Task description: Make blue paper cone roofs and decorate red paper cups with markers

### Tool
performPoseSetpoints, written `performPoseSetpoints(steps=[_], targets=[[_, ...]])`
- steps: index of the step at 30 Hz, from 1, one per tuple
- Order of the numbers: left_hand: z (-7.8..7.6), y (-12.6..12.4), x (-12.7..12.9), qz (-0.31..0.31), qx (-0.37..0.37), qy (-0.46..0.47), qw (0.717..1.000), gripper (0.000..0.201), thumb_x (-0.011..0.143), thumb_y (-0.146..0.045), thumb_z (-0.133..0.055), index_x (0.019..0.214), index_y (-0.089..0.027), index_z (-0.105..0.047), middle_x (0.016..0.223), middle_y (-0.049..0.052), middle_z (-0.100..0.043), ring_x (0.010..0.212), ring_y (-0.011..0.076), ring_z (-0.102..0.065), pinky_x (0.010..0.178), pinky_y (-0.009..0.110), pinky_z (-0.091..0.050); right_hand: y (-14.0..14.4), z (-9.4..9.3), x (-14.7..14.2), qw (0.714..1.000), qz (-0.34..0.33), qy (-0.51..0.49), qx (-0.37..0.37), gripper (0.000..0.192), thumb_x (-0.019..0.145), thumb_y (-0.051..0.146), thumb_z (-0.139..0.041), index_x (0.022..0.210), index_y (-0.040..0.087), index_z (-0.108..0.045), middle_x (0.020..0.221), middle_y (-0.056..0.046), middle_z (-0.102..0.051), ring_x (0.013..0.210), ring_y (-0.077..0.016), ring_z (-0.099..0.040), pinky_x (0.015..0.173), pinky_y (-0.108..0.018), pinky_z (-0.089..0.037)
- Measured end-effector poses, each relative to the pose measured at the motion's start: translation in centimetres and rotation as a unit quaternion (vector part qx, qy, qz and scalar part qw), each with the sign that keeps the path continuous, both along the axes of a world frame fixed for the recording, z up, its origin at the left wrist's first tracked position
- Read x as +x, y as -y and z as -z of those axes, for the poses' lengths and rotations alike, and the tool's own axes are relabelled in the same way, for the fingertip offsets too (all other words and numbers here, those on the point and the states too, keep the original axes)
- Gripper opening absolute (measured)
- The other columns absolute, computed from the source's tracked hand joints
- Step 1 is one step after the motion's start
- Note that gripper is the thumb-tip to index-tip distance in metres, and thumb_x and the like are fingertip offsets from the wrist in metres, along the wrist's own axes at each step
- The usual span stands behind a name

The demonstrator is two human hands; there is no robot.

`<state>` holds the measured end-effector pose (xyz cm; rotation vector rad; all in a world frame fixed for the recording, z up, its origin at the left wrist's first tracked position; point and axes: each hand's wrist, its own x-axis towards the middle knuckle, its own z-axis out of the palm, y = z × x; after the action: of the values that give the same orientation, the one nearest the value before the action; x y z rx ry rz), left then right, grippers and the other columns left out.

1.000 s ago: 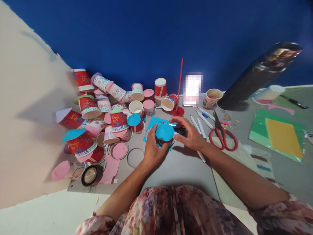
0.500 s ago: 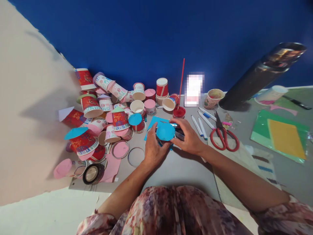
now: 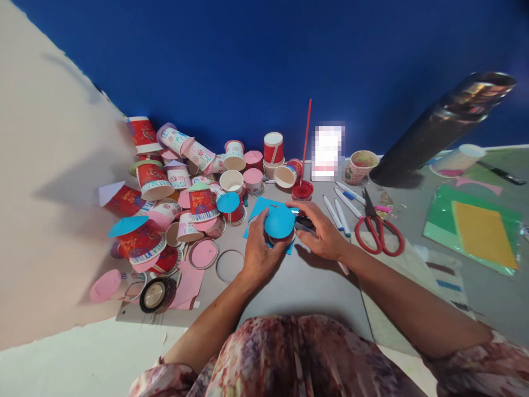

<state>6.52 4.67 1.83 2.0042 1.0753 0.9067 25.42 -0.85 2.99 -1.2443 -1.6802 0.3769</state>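
My left hand (image 3: 259, 252) grips a small paper cup whose top is covered by a round blue paper disc (image 3: 279, 221). My right hand (image 3: 323, 236) touches the cup's right side, fingers curled around a dark object that I cannot make out. Under both hands lies a blue paper sheet (image 3: 258, 211) on the grey table. A pile of decorated red and white paper cups (image 3: 182, 187) fills the space left of my hands, some capped with blue or pink discs.
Red-handled scissors (image 3: 378, 230) and several white markers (image 3: 341, 209) lie right of my hands. A red paint pot with a stick (image 3: 303, 187) stands behind. A tape roll (image 3: 156, 294) sits front left, green and yellow paper sheets (image 3: 479, 231) far right, a dark cylinder (image 3: 438, 129) behind.
My right hand has shifted slightly down and closer around the cup's right side. The left hand keeps its grip on the cup.
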Motion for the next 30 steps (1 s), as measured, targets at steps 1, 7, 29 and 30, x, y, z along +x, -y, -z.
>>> performPoseSetpoints(steps=[1,7,29,30], targets=[[0.1,0.0,0.0,0.004,0.010,-0.008,1.000,0.083,0.080,-0.042,-0.079,0.151,-0.022,-0.039,0.144,0.017,-0.054,0.129,0.0336,-0.055,0.102,0.048,-0.049,0.1,-0.2,0.1,1.000,-0.001,-0.010,-0.005,0.057,0.090,0.018,-0.055,0.145,0.028,-0.046,0.140,-0.014,-0.055,0.130,-0.0308,-0.054,0.105,-0.052,-0.050],[0.5,-0.3,-0.3,0.050,0.110,-0.035,0.992,0.075,0.086,-0.038,-0.074,0.151,-0.022,-0.039,0.142,0.016,-0.057,0.127,0.0311,-0.056,0.103,0.048,-0.049,0.2,-0.7,0.2,1.000,0.011,-0.020,0.006,0.046,0.097,0.027,-0.050,0.143,0.028,-0.050,0.139,-0.014,-0.058,0.129,-0.0310,-0.055,0.105,-0.052,-0.049],[0.7,-0.6,-0.5,0.085,0.146,-0.051,0.984,0.080,0.084,-0.023,-0.070,0.154,-0.020,-0.031,0.141,0.017,-0.054,0.132,0.0320,-0.051,0.109,0.052,-0.044,-0.3,0.6,-0.7,0.986,0.024,0.162,0.020,0.055,0.105,0.043,-0.042,0.154,0.020,-0.041,0.139,-0.017,-0.061,0.127,-0.0347,-0.053,0.107,-0.060,-0.045],[0.6,-0.5,-0.6,0.090,0.148,-0.050,0.984,0.082,0.084,-0.025,-0.070,0.154,-0.020,-0.029,0.142,0.018,-0.053,0.133,0.0324,-0.050,0.110,0.053,-0.043,-0.3,0.6,-0.6,0.987,0.025,0.160,0.020,0.055,0.105,0.044,-0.041,0.154,0.020,-0.041,0.140,-0.017,-0.061,0.127,-0.0346,-0.053,0.107,-0.060,-0.044]])
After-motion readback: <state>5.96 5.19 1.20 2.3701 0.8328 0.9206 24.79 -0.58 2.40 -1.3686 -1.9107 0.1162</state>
